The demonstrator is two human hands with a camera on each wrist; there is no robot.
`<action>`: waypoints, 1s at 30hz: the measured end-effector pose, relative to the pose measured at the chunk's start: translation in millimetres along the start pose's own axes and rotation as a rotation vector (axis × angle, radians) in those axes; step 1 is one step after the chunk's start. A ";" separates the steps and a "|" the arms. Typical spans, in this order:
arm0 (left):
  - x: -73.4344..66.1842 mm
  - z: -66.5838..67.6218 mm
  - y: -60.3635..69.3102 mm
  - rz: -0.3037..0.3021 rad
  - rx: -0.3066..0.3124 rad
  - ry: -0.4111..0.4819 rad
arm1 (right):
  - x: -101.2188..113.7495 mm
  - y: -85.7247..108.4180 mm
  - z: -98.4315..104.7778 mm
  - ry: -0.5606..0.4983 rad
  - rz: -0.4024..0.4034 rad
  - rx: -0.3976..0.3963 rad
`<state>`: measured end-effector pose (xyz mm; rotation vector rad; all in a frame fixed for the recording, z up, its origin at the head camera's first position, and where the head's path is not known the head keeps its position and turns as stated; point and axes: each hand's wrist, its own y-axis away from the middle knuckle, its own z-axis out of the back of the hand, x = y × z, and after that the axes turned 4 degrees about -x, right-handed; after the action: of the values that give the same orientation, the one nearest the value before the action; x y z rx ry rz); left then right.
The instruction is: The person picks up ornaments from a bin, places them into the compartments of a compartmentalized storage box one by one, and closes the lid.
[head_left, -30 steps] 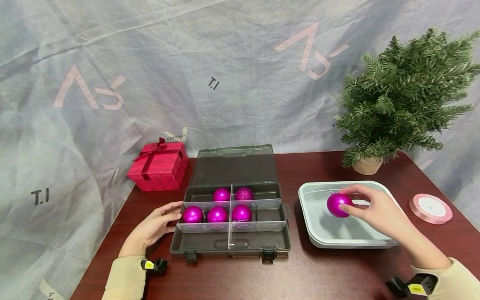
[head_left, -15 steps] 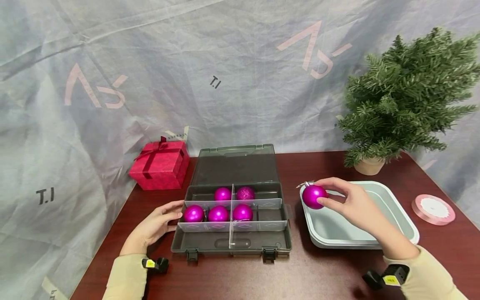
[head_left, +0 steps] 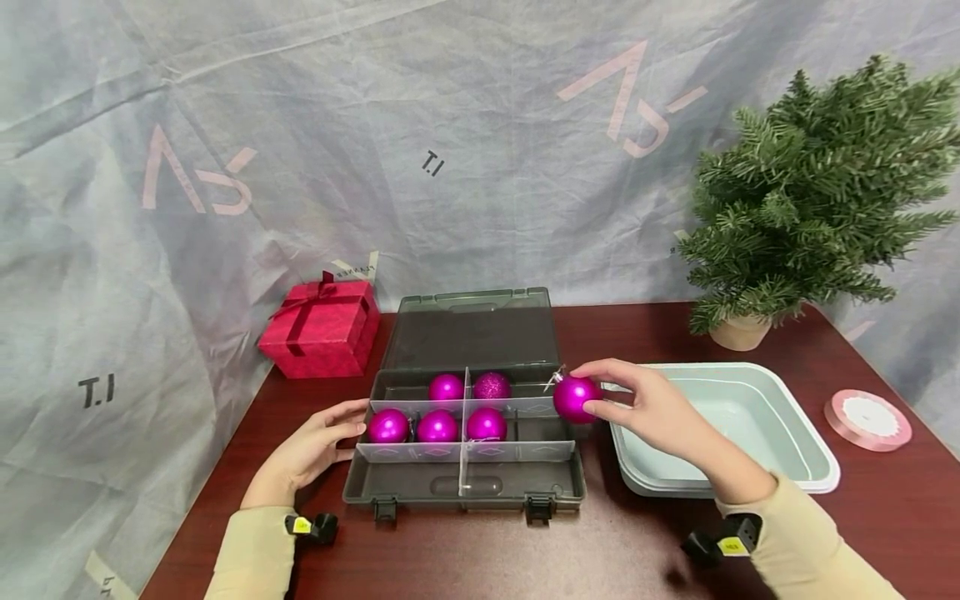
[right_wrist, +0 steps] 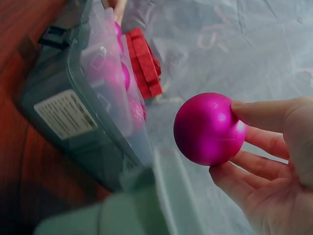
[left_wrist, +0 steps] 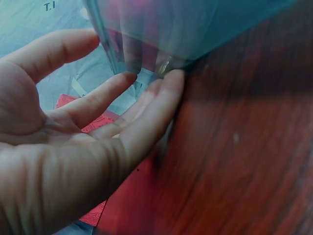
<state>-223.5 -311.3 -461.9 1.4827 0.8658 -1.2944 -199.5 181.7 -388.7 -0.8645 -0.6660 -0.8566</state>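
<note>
My right hand [head_left: 652,410] pinches a shiny magenta ball [head_left: 576,398] by thumb and fingers, above the right edge of the dark divided box [head_left: 463,502]; the right wrist view shows the ball [right_wrist: 209,129] held at the fingertips of the hand [right_wrist: 274,161]. In the box, the back row holds a smooth ball [head_left: 446,388] and a glittery ball [head_left: 492,386]; the middle row holds three smooth balls, one of them at its right part [head_left: 486,424]. My left hand [head_left: 311,450] rests its fingertips against the box's left side, fingers loosely bent, also in the left wrist view [left_wrist: 83,122].
A pale tray [head_left: 750,375] stands right of the box, partly behind my right forearm. Farther right lies a pink ribbon roll [head_left: 867,420], with a small potted fir tree [head_left: 795,200] at the back. A red gift box [head_left: 322,329] sits at the back left.
My right hand has carried the magenta ball leftward from over the tray to the box's right edge. My left hand has stayed at the box's side.
</note>
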 end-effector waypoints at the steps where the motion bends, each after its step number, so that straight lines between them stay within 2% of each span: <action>1: 0.1 -0.1 -0.2 0.001 -0.003 0.000 | 0.6 -1.7 -2.8 0.007 0.002 0.012; 16: 0.5 0.3 -2.2 0.009 -0.013 -0.010 | 4.5 -18.4 -30.9 0.257 0.129 0.135; 22: 0.1 0.0 -1.3 0.009 -0.010 -0.010 | 5.3 -20.8 -36.0 0.301 0.144 0.174; 30: 0.7 0.8 -0.4 0.014 -0.013 -0.007 | 3.7 -20.0 -42.7 0.342 0.177 0.183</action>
<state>-224.0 -312.0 -462.6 1.4707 0.8562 -1.2803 -208.0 136.5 -399.5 -0.5833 -0.3558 -0.7474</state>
